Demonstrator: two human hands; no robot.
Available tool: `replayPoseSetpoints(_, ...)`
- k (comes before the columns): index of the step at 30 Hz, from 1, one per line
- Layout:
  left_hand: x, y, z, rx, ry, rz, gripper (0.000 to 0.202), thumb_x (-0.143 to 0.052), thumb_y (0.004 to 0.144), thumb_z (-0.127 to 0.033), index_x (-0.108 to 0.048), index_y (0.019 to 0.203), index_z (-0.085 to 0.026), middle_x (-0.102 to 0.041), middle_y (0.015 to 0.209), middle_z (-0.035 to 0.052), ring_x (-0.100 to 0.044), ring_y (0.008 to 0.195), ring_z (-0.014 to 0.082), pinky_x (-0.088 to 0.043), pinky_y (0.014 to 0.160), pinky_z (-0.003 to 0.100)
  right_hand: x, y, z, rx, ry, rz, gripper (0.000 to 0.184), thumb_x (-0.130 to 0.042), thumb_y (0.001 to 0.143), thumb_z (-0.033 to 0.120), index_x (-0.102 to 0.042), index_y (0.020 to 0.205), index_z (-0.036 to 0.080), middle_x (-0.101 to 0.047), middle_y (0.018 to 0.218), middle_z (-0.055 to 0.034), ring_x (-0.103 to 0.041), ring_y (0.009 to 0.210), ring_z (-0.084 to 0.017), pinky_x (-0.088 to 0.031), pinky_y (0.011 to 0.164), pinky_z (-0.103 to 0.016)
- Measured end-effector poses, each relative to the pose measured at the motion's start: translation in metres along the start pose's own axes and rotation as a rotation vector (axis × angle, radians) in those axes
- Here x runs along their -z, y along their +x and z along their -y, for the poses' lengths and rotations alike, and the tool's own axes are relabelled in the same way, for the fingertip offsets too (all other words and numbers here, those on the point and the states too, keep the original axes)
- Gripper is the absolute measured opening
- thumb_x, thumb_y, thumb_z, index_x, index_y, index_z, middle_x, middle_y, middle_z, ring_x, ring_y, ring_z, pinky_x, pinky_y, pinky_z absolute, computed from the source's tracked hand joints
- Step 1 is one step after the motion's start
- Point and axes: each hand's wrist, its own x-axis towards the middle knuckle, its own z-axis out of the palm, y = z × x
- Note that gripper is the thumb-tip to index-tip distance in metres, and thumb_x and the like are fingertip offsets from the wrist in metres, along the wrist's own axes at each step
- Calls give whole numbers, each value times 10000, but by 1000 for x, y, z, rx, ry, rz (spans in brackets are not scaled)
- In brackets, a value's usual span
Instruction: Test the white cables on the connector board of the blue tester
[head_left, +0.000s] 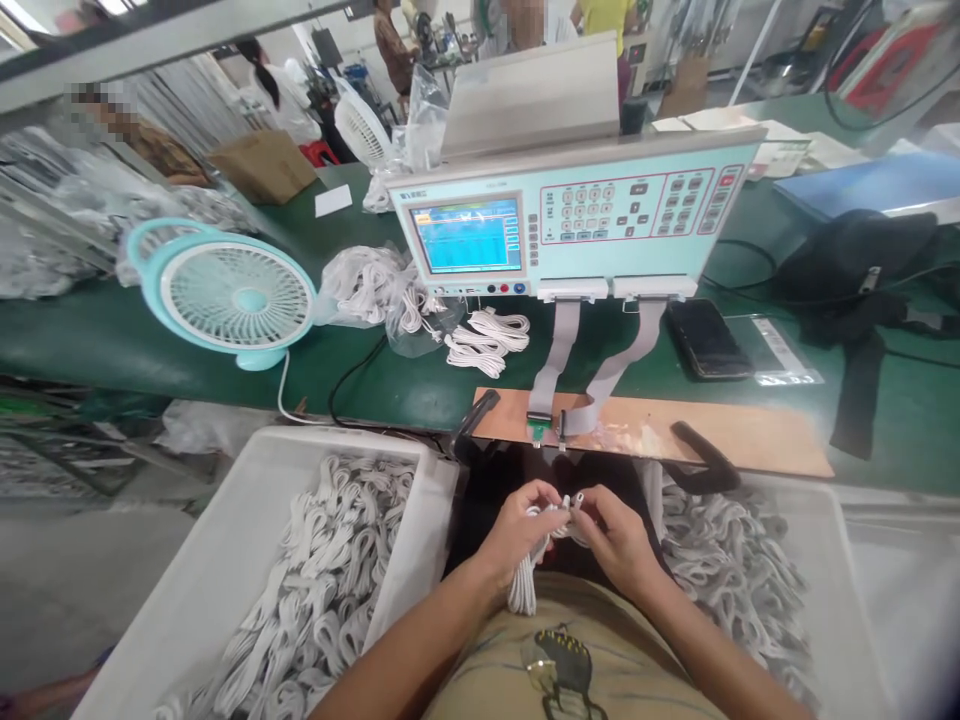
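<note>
Green bench [375,380] carries the tester [570,215] far ahead; your cable [525,590] is near you, over your lap, between two bins. Your left hand [517,535] and right hand [619,540] pinch its plug ends [574,500], the coil hanging from the left. Best grip close to the tips and keep the plugs level

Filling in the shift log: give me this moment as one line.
left hand: holds coiled white cable | right hand: pinches its plug ends | at left: white plastic bin of cables | ahead: pale-blue tester
</note>
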Motion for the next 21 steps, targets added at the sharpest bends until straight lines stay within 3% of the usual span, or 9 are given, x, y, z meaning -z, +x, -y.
replayPoseSetpoints(4, 10, 4, -1, -76, 93, -63, 308, -708, 614, -372, -504, 599, -142, -493, 541, -36, -416, 387, 41, -296, 354, 153, -6, 14, 2, 60, 19, -16, 140, -438, 885, 283, -555, 856, 211, -532, 737, -37, -502, 651, -175, -397, 617, -281)
replayPoseSetpoints(7, 12, 11, -4, -154, 90, -98, 276, -705, 626, -348, -523, 669, -146, -484, 529, -52, -403, 395, 40, -309, 374, 152, -13, 26, 6, 11, 57, -55, 192, -441, 894, 317, -581, 830, 203, -549, 744, -43, -517, 678, -181, -400, 644, -282)
replayPoseSetpoints(11, 10, 22, -6, -240, 66, -147, 273, -684, 653, -338, -579, 818, -147, -530, 591, -42, -454, 433, 53, -355, 416, 159, -21, 38, 0, -157, 248, -77, 269, -480, 876, 400, -618, 807, 179, -582, 718, -27, -526, 658, -175, -410, 618, -257)
replayPoseSetpoints(16, 9, 29, -4, -222, 106, -170, 268, -625, 703, -389, -589, 724, -124, -490, 474, -36, -410, 377, 62, -311, 370, 170, -25, 43, -12, -303, 424, -74, 344, -545, 821, 479, -636, 809, 147, -586, 672, -21, -513, 601, -166, -408, 557, -245)
replayPoseSetpoints(21, 15, 30, -4, -298, 210, -110, 267, -600, 720, -396, -574, 701, -131, -480, 468, -44, -390, 392, 58, -310, 398, 173, -21, 44, -14, -332, 491, -74, 343, -573, 795, 486, -645, 817, 152, -582, 664, -13, -505, 596, -160, -399, 557, -242)
